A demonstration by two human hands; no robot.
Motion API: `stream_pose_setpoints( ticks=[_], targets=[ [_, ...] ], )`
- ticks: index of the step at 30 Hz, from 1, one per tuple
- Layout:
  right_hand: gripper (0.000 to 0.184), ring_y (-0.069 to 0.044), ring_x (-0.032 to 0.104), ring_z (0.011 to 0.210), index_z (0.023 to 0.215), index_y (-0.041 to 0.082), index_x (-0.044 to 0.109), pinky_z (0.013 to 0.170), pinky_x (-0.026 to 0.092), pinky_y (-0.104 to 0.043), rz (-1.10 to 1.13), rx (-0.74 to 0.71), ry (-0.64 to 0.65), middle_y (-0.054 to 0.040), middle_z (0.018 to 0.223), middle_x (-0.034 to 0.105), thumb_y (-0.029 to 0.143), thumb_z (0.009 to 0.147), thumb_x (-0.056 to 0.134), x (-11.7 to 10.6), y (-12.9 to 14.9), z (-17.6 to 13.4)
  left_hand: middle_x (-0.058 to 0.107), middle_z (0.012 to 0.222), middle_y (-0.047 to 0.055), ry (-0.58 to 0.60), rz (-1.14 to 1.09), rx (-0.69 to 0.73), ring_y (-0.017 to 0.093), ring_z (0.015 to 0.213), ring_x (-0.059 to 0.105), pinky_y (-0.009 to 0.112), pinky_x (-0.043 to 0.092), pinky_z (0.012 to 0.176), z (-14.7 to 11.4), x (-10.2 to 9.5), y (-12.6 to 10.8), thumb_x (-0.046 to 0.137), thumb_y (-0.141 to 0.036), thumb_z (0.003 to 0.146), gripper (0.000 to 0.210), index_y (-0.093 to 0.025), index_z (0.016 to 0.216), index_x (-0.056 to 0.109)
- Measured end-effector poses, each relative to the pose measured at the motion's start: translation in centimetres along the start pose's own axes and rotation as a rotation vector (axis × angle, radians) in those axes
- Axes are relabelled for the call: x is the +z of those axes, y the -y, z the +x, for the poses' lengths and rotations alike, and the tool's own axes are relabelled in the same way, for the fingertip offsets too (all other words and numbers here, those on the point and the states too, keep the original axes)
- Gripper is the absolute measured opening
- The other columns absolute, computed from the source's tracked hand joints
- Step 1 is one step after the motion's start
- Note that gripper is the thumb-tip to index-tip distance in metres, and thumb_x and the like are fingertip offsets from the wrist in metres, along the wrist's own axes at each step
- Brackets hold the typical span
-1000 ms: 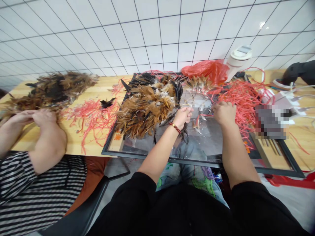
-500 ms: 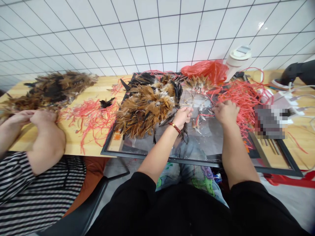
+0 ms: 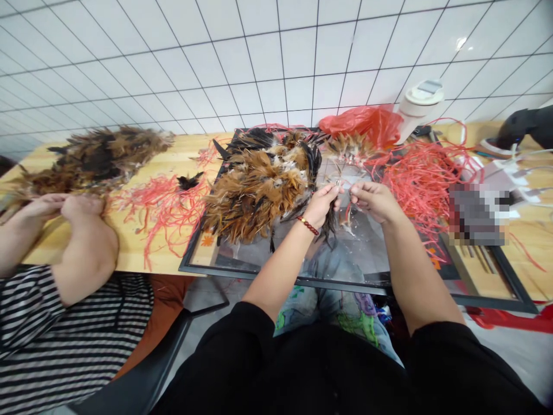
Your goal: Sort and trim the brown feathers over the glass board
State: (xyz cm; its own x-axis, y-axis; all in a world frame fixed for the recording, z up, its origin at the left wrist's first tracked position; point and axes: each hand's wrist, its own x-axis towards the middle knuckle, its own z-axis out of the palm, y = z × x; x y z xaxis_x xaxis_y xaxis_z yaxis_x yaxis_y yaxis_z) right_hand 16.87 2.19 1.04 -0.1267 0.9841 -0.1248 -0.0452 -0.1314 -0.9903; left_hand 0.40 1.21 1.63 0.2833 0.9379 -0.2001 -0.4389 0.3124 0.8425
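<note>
Over the dark-framed glass panel point(image 3: 276, 259) my left hand point(image 3: 322, 204), with a beaded bracelet at the wrist, is closed on dark feathers point(image 3: 330, 226). The feathers hang below the fingers, and pale quill ends show at the fingertips. Close to its right, my right hand point(image 3: 375, 199) pinches what looks like a thin red strand, blurred between the two hands. A large heap of brown and black feathers point(image 3: 254, 190) lies just left of my left hand. Right of my right hand spreads a tangled pile of red strands point(image 3: 417, 184).
A red plastic bag point(image 3: 360, 125) and a white tumbler point(image 3: 419, 109) stand at the back by the tiled wall. At left, a co-worker's hands point(image 3: 64, 207) are near another feather heap point(image 3: 103, 153). More red strands point(image 3: 166, 216) lie between us. Chargers with cables point(image 3: 505, 178) sit right.
My right hand has moved left from the edge of the red pile to meet my left hand's fingertips. My left hand has stayed nearly in place, still holding the feathers.
</note>
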Motion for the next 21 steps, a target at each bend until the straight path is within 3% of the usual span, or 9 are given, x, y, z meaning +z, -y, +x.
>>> stream_pose_setpoints(
  ticks=[4, 7, 10, 15, 18, 21],
  targets=[
    [0.057, -0.007, 0.048, 0.049, 0.064, 0.016, 0.059, 0.045, 0.028, -0.021, -0.045, 0.056, 0.103, -0.001, 0.061, 0.062, 0.063, 0.052, 0.089, 1.1, -0.1, -0.2, 0.054, 0.062, -0.003, 0.041, -0.028, -0.049, 0.004, 0.053, 0.048, 0.016, 0.034, 0.05, 0.0, -0.1, -0.2, 0.062, -0.024, 0.093, 0.015, -0.013, 0.082, 0.062],
    [0.058, -0.005, 0.042, 0.047, 0.065, 0.016, 0.061, 0.045, 0.026, -0.021, -0.103, 0.081, 0.123, 0.0023, 0.056, 0.056, 0.065, 0.051, 0.089, 0.8, 0.1, -0.3, 0.055, 0.065, -0.003, -0.056, -0.095, -0.025, 0.003, 0.051, 0.046, 0.015, 0.032, 0.049, 0.3, -0.4, -0.1, 0.059, -0.019, 0.093, 0.013, -0.012, 0.083, 0.063],
    [0.055, -0.005, 0.035, 0.044, 0.069, 0.017, 0.063, 0.044, 0.023, -0.023, -0.113, 0.053, 0.071, 0.0055, 0.053, 0.049, 0.064, 0.053, 0.087, 0.0, 0.0, -0.2, 0.061, 0.075, -0.001, -0.122, -0.132, -0.001, 0.002, 0.05, 0.045, 0.016, 0.03, 0.047, 0.5, -0.7, -0.1, 0.054, -0.014, 0.094, 0.015, -0.012, 0.083, 0.063],
    [0.05, -0.007, 0.036, 0.05, 0.068, 0.019, 0.061, 0.05, 0.026, -0.025, -0.193, -0.087, -0.101, 0.0044, 0.055, 0.049, 0.063, 0.06, 0.083, -0.7, -0.7, 0.5, 0.067, 0.089, 0.001, -0.205, 0.023, 0.072, 0.001, 0.052, 0.045, 0.017, 0.031, 0.049, 0.4, -0.3, -0.1, 0.056, -0.017, 0.094, 0.014, -0.013, 0.083, 0.066],
    [0.053, -0.008, 0.036, 0.052, 0.063, 0.019, 0.058, 0.053, 0.026, -0.026, -0.279, -0.146, -0.101, 0.0046, 0.055, 0.045, 0.068, 0.063, 0.079, -0.3, -0.9, 0.6, 0.07, 0.107, 0.004, -0.11, 0.19, 0.148, 0.001, 0.053, 0.046, 0.018, 0.035, 0.052, 0.4, 0.0, 0.4, 0.057, -0.018, 0.093, 0.016, -0.013, 0.081, 0.067],
    [0.055, -0.009, 0.036, 0.054, 0.062, 0.019, 0.058, 0.055, 0.027, -0.026, -0.353, -0.184, -0.03, 0.0045, 0.054, 0.044, 0.071, 0.068, 0.074, 0.3, -0.7, 0.5, 0.07, 0.093, 0.003, -0.052, 0.367, 0.161, 0.004, 0.054, 0.048, 0.019, 0.037, 0.056, 0.6, -0.2, 1.1, 0.055, -0.019, 0.094, 0.019, -0.015, 0.08, 0.067]
  ],
)
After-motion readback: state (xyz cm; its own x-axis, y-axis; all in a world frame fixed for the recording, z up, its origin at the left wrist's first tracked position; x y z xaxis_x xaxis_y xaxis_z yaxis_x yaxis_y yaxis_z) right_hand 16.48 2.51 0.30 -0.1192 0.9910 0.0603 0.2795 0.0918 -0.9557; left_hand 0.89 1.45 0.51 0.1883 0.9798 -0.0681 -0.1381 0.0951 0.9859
